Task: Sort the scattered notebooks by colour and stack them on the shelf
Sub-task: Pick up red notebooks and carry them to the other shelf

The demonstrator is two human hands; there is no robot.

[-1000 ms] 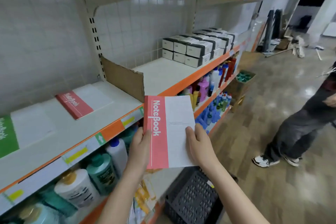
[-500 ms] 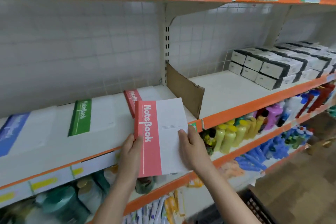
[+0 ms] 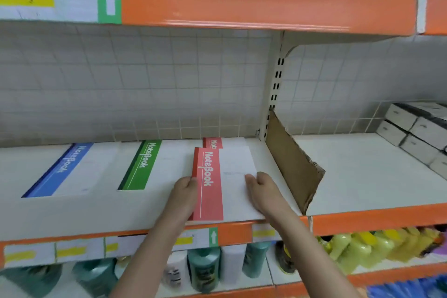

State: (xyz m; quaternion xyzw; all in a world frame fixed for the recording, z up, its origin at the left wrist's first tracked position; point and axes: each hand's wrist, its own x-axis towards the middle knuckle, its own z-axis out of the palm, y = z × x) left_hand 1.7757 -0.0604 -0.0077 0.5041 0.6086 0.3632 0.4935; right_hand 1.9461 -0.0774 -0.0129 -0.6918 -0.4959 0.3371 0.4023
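- Red notebook [image 3: 219, 184]: you hold it over the front of the shelf [image 3: 362, 176], cover up, its near edge about level with the shelf's orange lip.
- Left hand [image 3: 185, 195]: fingers curled round the red spine edge, gripping it.
- Right hand [image 3: 262, 191]: thumb on the white cover, the rest wrapped round the right edge (fingers beneath are hidden).
- Red stack [image 3: 212, 143]: only its far end shows, directly behind the held notebook and partly covered by it.
- Key relation: the notebook's long axis runs front to back, in line with the stack beyond it, so the coming move is judged to be a straight push away from you; both hands sit equally near.
- Neighbours: the green notebook [image 3: 142, 164] lies to the left, the blue notebook [image 3: 60, 169] further left, the cardboard divider [image 3: 292, 162] just to the right.
- Risk (a judgement): drifting right would catch the divider.
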